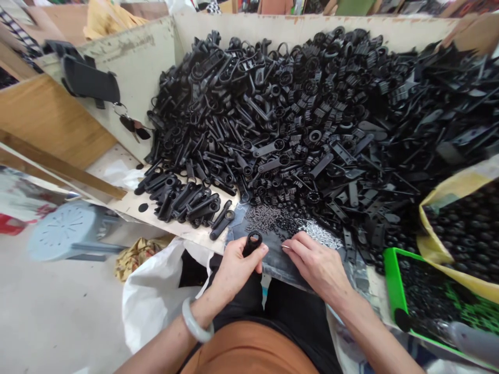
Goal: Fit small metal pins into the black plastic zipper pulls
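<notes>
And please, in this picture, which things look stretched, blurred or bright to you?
Head view: the pale blue stool near the left edge looks stretched; head view: the black parts at far right look smeared; head view: the small silvery pieces shine brightly beyond the right hand.

Black held part, bright green tray, pale blue stool

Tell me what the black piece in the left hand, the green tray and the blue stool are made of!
Black piece: probably plastic; it's smooth with a slight shine. Green tray: likely smooth plastic, its walls bright and evenly coloured. Blue stool: seemingly moulded plastic, matte, with slot-like marks on its seat.
</notes>
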A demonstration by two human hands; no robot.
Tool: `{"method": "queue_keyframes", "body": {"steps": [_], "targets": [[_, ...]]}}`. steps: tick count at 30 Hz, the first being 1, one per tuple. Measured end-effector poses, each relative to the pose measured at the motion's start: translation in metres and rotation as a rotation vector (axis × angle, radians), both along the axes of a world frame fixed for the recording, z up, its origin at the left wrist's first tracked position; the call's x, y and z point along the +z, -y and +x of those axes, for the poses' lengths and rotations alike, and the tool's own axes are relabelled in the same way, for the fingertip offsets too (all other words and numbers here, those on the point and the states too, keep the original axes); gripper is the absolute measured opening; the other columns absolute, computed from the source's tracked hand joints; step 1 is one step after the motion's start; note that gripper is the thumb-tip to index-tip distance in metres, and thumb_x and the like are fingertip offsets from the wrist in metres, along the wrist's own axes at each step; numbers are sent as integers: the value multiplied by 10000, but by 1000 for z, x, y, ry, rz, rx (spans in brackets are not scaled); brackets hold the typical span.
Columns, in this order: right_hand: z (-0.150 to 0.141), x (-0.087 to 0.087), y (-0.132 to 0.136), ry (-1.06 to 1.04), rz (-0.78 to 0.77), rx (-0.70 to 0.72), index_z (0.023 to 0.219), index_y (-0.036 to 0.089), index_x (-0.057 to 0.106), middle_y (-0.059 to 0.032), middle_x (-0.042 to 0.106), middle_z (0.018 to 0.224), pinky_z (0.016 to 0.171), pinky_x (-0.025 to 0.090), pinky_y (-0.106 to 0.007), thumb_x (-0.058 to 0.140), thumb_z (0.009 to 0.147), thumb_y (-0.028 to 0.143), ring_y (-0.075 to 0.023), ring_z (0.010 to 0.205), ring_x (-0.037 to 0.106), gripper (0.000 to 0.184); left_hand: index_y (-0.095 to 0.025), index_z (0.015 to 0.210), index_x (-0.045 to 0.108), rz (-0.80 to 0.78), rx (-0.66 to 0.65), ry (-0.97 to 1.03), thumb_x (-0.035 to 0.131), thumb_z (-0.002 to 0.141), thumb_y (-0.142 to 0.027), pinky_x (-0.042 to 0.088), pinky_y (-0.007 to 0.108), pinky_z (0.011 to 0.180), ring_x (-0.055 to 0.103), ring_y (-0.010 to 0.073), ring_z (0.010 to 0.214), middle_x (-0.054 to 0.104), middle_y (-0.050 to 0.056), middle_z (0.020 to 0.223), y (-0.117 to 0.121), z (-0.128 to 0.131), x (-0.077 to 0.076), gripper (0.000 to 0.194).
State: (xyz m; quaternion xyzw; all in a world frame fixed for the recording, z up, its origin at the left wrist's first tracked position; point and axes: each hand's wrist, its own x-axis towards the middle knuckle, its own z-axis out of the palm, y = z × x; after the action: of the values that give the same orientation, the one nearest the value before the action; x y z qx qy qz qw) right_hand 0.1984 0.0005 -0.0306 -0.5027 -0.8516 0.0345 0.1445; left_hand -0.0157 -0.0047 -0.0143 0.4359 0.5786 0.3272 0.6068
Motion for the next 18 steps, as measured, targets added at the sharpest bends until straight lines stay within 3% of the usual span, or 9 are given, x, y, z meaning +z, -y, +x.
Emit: {"method": "queue_keyframes", "body": {"steps": [4,8,12,15,18], "targets": [[1,3,-4,-144,-110,-6,984,233,723,-38,693,925,611,419,-268,444,1080,296,-162,764,680,301,-175,813,623,-57,35,89,700,842,-484,202,210,413,331,61,410,557,-47,504,0,1,3,319],[-4,9,-3,-674,-294,-143,935,237,769,-36,684,861,626,451,-278,615,992,372,-164,704,610,212,-171,819,603,-126,78,216,733,813,-488,174,200,396,306,47,386,554,-53,492,1,4,8,342],[-20,12,9,-1141,-495,-352,894,226,799,-23,664,792,534,400,-263,754,873,451,-128,586,494,231,-159,834,620,-126,58,293,751,809,-489,174,191,396,313,43,398,551,-52,499,2,11,13,356],[-34,11,18,-1327,-603,-446,881,214,797,6,615,710,464,330,-238,792,824,493,-87,503,386,285,-161,815,611,-129,42,312,755,807,-505,170,191,395,311,43,399,547,-50,496,2,14,16,373],[-44,9,22,-1401,-620,-454,861,206,794,27,558,638,438,309,-224,809,802,498,-78,485,353,298,-171,815,598,-131,36,319,753,813,-511,162,197,391,298,43,389,548,-54,490,4,14,15,374]]}}
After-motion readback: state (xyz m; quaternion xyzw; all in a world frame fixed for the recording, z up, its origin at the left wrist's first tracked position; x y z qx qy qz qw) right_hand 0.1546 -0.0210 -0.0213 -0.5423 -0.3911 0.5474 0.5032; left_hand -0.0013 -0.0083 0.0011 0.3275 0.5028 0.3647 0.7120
